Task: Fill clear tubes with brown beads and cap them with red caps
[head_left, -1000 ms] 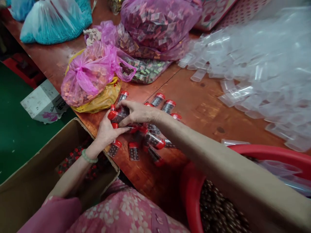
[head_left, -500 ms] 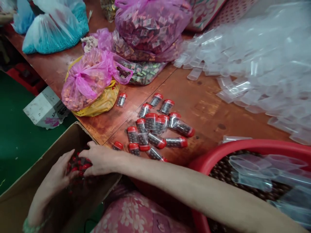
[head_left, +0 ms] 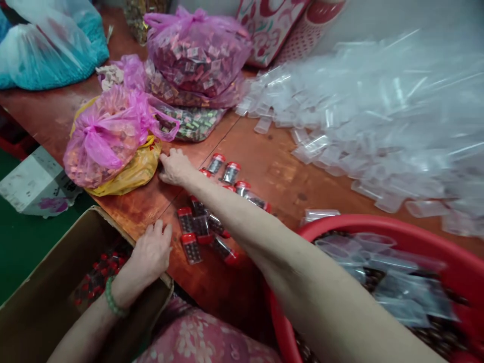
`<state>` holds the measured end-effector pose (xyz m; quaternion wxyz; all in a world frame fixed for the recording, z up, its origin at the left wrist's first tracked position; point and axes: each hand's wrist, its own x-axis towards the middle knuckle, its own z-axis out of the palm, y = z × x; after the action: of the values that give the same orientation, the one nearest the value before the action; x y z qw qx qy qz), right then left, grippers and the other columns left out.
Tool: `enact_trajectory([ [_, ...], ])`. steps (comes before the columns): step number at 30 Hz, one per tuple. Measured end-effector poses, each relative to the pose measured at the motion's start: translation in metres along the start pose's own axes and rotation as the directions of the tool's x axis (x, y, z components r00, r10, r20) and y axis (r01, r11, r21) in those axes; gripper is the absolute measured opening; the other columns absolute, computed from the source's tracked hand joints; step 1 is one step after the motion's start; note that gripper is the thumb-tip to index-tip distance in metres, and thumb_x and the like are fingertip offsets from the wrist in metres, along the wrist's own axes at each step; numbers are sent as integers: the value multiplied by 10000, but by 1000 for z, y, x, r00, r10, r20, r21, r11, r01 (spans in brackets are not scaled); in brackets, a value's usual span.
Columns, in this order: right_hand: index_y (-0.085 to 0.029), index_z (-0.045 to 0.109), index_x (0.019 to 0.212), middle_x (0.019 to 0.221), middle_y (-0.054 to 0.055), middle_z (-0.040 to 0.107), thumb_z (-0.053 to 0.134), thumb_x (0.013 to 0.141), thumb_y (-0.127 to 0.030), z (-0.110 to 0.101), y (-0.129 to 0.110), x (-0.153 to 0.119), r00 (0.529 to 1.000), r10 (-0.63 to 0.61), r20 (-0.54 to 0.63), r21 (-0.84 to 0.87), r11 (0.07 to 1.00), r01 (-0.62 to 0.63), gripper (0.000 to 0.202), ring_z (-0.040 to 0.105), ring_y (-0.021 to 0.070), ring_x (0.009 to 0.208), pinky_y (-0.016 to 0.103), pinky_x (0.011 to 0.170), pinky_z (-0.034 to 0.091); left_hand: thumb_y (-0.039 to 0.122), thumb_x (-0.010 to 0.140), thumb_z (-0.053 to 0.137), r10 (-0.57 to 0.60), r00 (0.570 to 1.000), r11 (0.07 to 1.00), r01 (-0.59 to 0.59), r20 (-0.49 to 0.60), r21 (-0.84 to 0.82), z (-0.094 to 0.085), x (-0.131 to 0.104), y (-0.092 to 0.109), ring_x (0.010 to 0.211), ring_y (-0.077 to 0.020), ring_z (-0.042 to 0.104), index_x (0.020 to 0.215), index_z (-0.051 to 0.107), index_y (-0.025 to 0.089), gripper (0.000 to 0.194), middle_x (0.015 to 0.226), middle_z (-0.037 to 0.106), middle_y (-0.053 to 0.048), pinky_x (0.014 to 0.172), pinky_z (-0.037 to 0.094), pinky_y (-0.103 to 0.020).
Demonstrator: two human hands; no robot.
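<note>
Left hand [head_left: 152, 250] and right hand [head_left: 175, 167], grips impossible to tell, reach over the reddish-brown surface [head_left: 278, 169] above green floor [head_left: 22, 247].

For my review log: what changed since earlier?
The left hand moved from the brown cardboard box to the edge of the reddish table, releasing clear red-capped plastic cylinders; the right hand, from the box forward to beside the yellow plastic bag, its grip hidden. The bag and red plastic tub stayed put.
</note>
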<state>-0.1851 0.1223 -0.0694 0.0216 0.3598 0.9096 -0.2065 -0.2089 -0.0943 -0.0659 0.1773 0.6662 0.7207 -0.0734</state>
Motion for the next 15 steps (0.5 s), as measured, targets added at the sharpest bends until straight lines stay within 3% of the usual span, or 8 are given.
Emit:
enact_trajectory([
  [2,-150,571,1228,1286,181,496,683,754,-298,-13,12,-4,1000,-14,11,-1,1000,14,509,528,320,1154,414,943,459,119,818,469,2,1000,993,-6,-31,-121,5,8,-8,969,-277,602,1142,563,149,338,1056,579,-134,843,531,-422],
  [5,-102,574,1236,1293,202,491,669,795,-337,-41,53,-17,998,55,-9,17,998,-55,508,539,322,1142,410,960,444,100,797,435,-14,993,933,-30,-120,-358,10,18,-15,961,-246,611,1203,535,145,420,1054,565,-114,895,520,-417],
  [8,-77,591,1223,1177,174,592,681,822,-379,-59,106,-38,974,218,66,104,969,-224,510,571,303,1099,415,950,454,189,814,511,-22,981,849,-83,-192,-522,9,24,-5,1175,-264,544,1361,419,150,556,1258,497,-144,1030,456,-433],
  [10,-129,562,1264,1191,138,607,668,852,-378,-58,134,-51,940,308,147,145,933,-329,492,600,257,1054,422,909,499,384,770,661,-42,985,841,-55,-166,-538,7,25,11,1325,-357,411,1467,272,158,829,1444,346,-196,1065,414,-515],
  [12,-180,560,1249,1230,108,599,604,908,-363,-49,149,-59,922,329,203,170,916,-364,389,615,220,1032,428,871,534,539,613,792,-54,995,876,5,-87,-482,5,25,29,1367,-467,300,1519,138,173,1176,1550,174,-245,1013,416,-615],
  [15,-162,591,1213,1254,79,582,531,941,-413,-32,147,-65,952,214,221,229,937,-264,375,595,208,1067,379,900,527,510,534,862,-30,1000,939,27,-4,-344,6,25,51,1353,-510,280,1529,107,198,1288,1591,81,-264,938,433,-674],
])
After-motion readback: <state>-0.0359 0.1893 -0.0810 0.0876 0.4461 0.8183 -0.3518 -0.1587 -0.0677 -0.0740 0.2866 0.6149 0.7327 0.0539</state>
